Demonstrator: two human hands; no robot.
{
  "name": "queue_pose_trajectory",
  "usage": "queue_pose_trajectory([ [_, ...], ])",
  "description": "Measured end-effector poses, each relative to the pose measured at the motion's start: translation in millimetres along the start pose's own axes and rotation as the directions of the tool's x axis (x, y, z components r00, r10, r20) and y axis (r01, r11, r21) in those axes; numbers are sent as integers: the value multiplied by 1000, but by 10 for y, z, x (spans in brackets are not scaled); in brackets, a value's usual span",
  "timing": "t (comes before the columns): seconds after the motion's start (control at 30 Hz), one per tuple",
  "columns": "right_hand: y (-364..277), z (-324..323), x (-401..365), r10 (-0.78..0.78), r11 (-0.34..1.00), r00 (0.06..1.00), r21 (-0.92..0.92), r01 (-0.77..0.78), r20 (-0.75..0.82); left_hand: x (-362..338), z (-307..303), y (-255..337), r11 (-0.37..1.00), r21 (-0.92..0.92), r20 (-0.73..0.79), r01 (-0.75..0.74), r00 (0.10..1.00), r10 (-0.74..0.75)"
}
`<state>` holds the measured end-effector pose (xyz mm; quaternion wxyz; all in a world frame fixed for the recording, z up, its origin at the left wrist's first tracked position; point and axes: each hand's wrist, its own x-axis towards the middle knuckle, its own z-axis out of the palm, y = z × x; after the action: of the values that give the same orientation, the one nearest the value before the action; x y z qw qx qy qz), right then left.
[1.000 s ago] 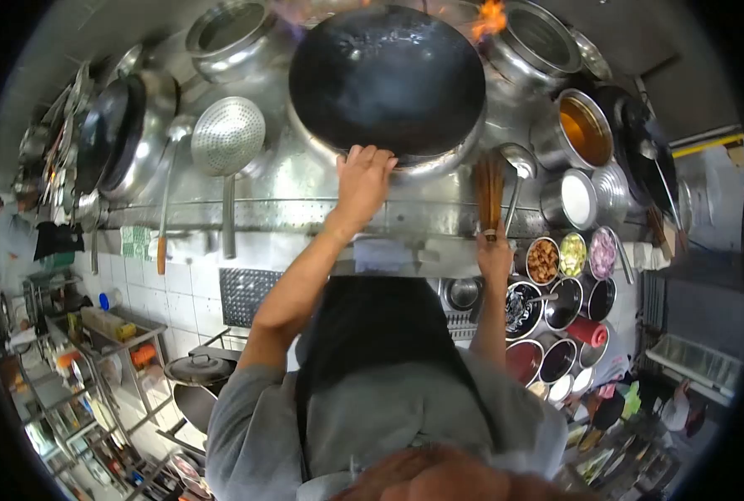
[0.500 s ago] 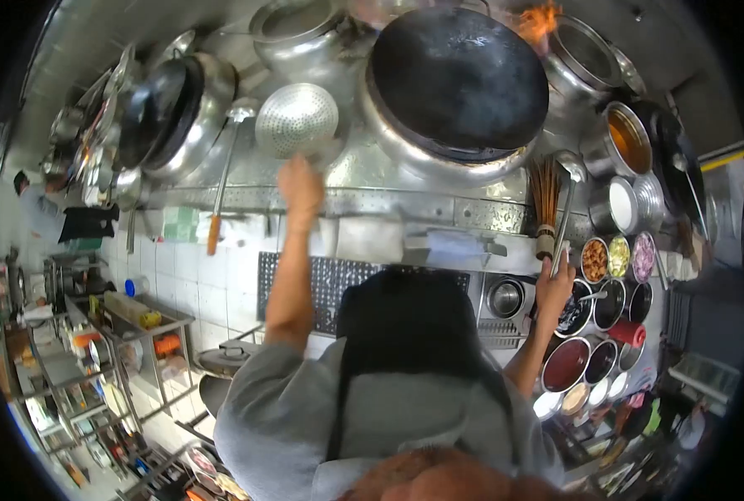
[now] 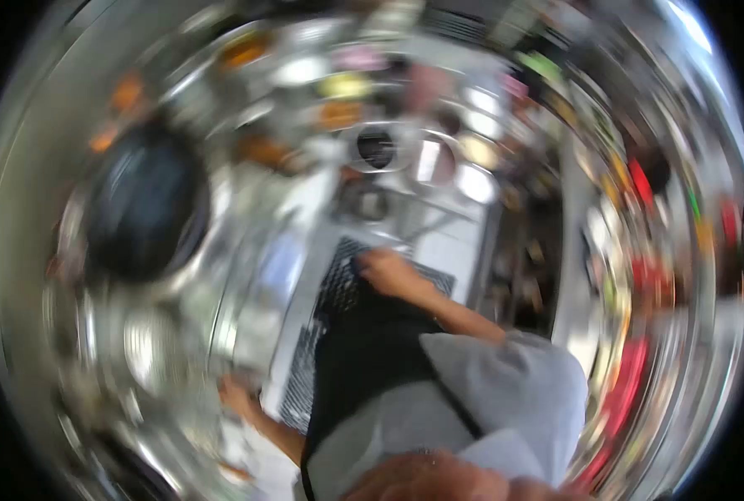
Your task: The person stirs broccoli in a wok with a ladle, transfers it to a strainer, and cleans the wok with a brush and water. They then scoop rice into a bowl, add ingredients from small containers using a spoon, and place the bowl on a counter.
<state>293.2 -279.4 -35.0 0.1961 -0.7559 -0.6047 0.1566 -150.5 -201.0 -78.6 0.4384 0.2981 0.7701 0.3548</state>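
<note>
Right hand [image 3: 384,271] lay over the grate [image 3: 326,321], left hand [image 3: 238,397] low by the surface [image 3: 251,284], perhaps bracing. Blur hid whether either hand gripped anything.

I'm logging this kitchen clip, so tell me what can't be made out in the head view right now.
Right hand over the dark perforated panel, head view: motion blur hides whether it grips anything.
Left hand, low left: blurred, fingers unreadable.
Round metal bowls at the top: contents smeared into colour patches.
Large black wok: blur hides its inside.
</note>
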Motion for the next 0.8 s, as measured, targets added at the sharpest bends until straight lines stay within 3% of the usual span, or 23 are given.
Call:
queue_pose_trajectory([
  [0.03, 82, 111, -99, -7, 1000, 1000, 25, 7, -31, 14, -58, 42, 988, 136, -53, -67, 996, 75],
  [0.07, 156, 207, -238, 69, 997, 998, 19, -69, 2, 109, -52, 111, 923, 323, -84, -210, 965, 249],
  [0.1, 162, 168, -358, 117, 993, 992, 28, -119, 53, 141, -42, 243, 792, 530, -113, -303, 900, 420],
  [0.13, 216, 137, -522, 200, 979, 978, 25, -202, 59, 172, -50, 367, 627, 709, -137, -324, 808, 573],
  [0.17, 240, 139, -642, 251, 967, 964, 29, -254, 88, 349, -84, 391, 581, 759, -178, -295, 764, 620],
  [0.27, 425, 200, -961, 360, 928, 923, 51, -369, 134, 684, 194, 864, 504, 523, -4, -688, 589, 808],
  [0.33, 547, 69, -1208, 451, 885, 869, 28, -465, 202, 780, 474, 1317, 395, 295, 66, -870, 431, 900],
  [0.37, 579, -10, -1328, 498, 857, 853, 59, -512, 159, 727, 599, 1526, 328, 166, 82, -930, 345, 935],
  [0.43, 676, -127, -1571, 585, 799, 808, 122, -590, 76, -278, 1250, 2152, 534, 185, 127, -825, 559, 820],
  [0.5, 981, 100, -1815, 605, 789, 796, 145, -598, -10, -580, 1781, 2283, 435, 15, 286, -900, 421, 861],
  [0.57, 1177, 17, -2102, 638, 763, 768, 172, -623, -48, -1247, 2327, 2310, 433, -105, 452, -895, 345, 822],
  [0.6, 1258, -84, -2258, 635, 756, 772, 237, -610, -38, -1634, 2580, 2259, 333, -108, 508, -937, 237, 828],
  [0.63, 1373, -163, -2412, 661, 724, 750, 240, -647, 26, -2040, 2810, 2159, 229, -118, 558, -966, 126, 820],
  [0.7, 1611, -320, -2697, 696, 660, 701, 247, -709, 155, -2753, 3295, 1829, 225, -332, 651, -916, -50, 758],
  [0.73, 1783, -261, -2879, 709, 681, 704, 295, -670, -38, -3182, 3465, 1664, 228, -390, 707, -892, -131, 695],
  [0.8, 2181, -430, -3238, 754, 632, 642, 418, -653, -137, -3970, 3661, 1269, 316, -508, 782, -802, -274, 560],
])
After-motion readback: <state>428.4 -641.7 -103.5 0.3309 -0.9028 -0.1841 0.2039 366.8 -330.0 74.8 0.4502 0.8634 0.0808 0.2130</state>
